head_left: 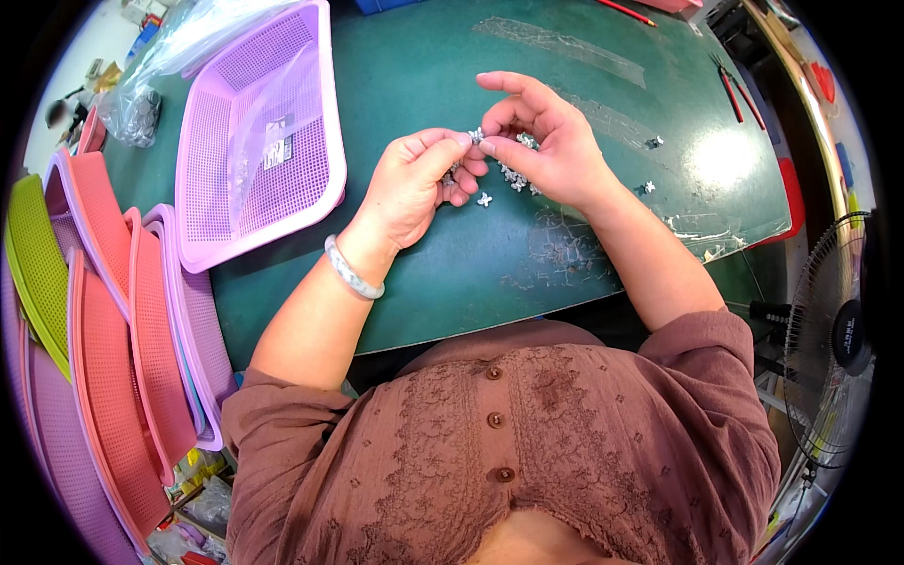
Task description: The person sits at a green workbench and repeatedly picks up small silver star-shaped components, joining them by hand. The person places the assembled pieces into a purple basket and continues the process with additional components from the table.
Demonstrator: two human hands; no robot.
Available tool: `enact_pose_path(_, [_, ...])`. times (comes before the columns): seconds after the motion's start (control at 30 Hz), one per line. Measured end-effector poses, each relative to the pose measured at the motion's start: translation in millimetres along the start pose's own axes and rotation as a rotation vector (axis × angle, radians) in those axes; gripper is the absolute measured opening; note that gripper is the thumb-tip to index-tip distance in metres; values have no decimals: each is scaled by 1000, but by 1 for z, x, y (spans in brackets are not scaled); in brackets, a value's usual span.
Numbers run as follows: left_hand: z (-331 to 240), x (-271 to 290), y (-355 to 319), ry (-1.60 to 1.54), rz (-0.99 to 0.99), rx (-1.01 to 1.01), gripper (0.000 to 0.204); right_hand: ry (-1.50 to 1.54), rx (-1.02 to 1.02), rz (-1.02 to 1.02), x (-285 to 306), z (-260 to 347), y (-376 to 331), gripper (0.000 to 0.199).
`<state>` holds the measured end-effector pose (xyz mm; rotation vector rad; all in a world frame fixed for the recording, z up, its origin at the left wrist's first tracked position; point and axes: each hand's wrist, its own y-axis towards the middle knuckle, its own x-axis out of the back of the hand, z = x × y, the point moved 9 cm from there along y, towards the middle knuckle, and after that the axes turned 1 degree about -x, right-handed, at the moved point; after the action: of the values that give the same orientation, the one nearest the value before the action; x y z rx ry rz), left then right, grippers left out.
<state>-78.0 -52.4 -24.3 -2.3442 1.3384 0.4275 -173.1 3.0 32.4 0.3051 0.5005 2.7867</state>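
Over the green table (443, 292), my two hands meet at a small silvery metal piece (476, 137). My left hand (414, 184) pinches it between thumb and forefinger; other small silvery bits show under its curled fingers. From the other side my right hand (560, 146) closes its thumb and a finger on the same piece, its forefinger raised off it. Partly hidden behind the right hand is a small heap of silvery cross-shaped pieces (513, 177). One loose cross-shaped piece (484, 200) lies just below the hands.
A purple mesh basket (330, 141) with a clear bag (259, 141) inside stands left. Stacked coloured baskets (104, 367) fill the lower left. Red-handled pliers (732, 94) and two stray pieces (650, 187) lie right. A fan (819, 339) stands beyond the table's right edge.
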Motion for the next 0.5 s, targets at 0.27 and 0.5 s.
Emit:
enact_pose_path(0.27, [2,2,1,-4,-13,9,17,-158,112,-5,-2,13,-1,47])
enact_pose_path(0.5, [1,1,1,-46,-2,-18,15,-192,173,-11,-2,20,-1,47])
